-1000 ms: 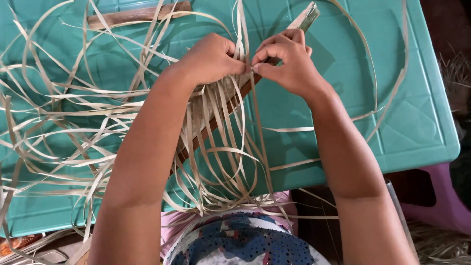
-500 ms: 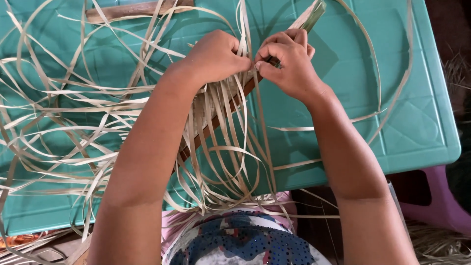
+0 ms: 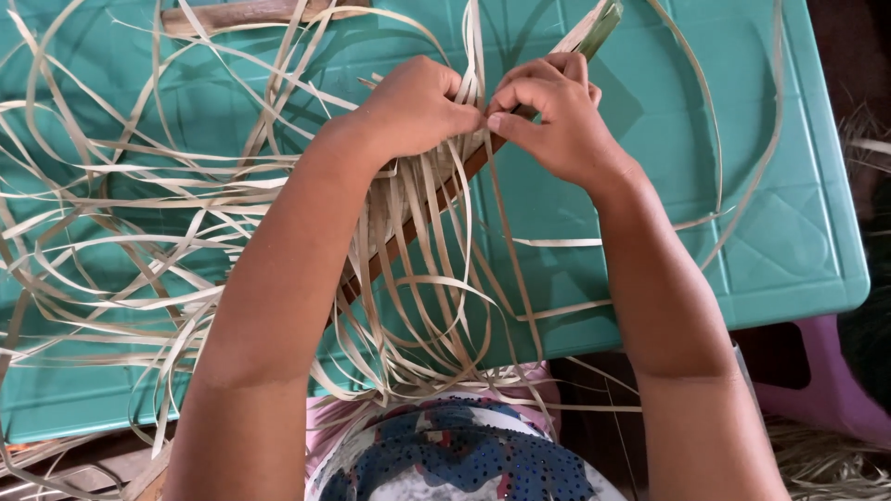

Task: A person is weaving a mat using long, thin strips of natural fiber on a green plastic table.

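Both hands meet over a brown wooden slat (image 3: 422, 227) that lies slantwise on a teal plastic table (image 3: 789, 250). My left hand (image 3: 418, 107) is closed on pale flat weaving strips (image 3: 436, 297) bunched against the slat. My right hand (image 3: 548, 116) pinches one thin strip between thumb and forefinger, right beside the left hand's fingers. The slat's far end, wrapped in strips (image 3: 594, 28), pokes out beyond my right hand. Many strips hang from the slat toward my lap.
Loose pale strips (image 3: 111, 213) loop in a tangle over the left half of the table. A wooden stick (image 3: 251, 14) lies at the table's far edge. A purple plastic stool (image 3: 826, 390) stands at the lower right, over dry straw on the floor.
Both hands have shifted slightly along the slat and closed together; the right thumb and forefinger now pinch a strip next to the left hand.
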